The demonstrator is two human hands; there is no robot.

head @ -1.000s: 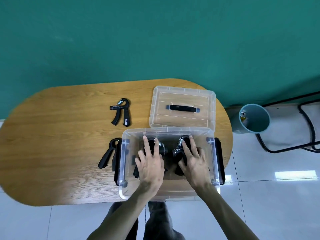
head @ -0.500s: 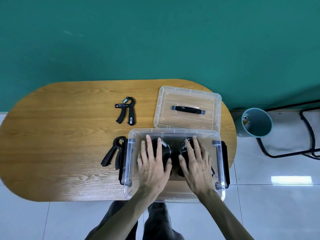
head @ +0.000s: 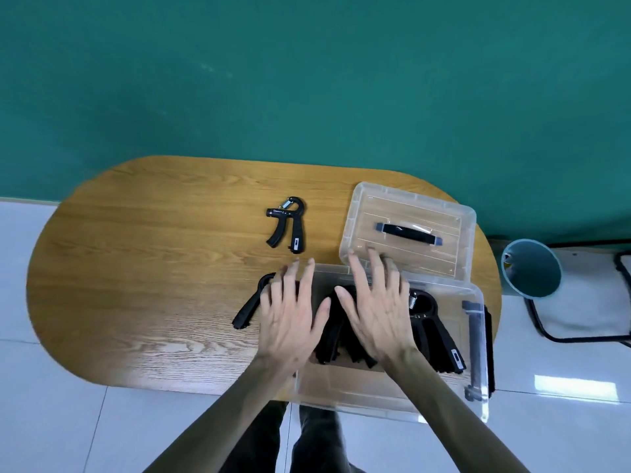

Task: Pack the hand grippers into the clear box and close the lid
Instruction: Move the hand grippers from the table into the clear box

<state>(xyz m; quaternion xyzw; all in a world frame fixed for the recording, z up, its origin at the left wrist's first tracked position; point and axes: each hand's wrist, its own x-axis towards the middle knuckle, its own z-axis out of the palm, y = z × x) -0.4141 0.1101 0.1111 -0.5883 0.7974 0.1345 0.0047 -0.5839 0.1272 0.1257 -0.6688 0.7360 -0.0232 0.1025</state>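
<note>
**Both hands flat over the open box, two hand grippers outside it**

We see the clear plastic storage box [head: 392, 397] sitting open at the near right edge of the oval wooden bench [head: 153, 285], its near side overhanging the rim. Inside it lie black hand grippers: one with a visible steel spring [head: 433, 322] toward the right wall, and a dark cluster of others [head: 338, 339] between and under our hands; how many we cannot tell.

Our left hand [head: 290, 319] hovers palm down over the box's left wall, its grip spread, fingers splayed and holding nothing. Our right hand [head: 379, 312] is likewise flat over the middle of the box, grip spread and empty, with fingertips reaching to the box's far rim and the near edge of the lid. Both hands are slightly blurred.

The clear rectangular lid with a black handle [head: 454, 240] lies on the bench just beyond the box, tilted a little, its near edge touching or overlapping the box's far rim.

Two grippers lie outside the box. A black spring hand gripper [head: 288, 223] rests on the bench left of the lid, well apart from the box. Another black gripper [head: 249, 308] lies just beside the box's left wall, partly hidden by our left hand.

A teal cylindrical bin [head: 532, 268] stands on the tiled floor to the right of the bench.
</note>
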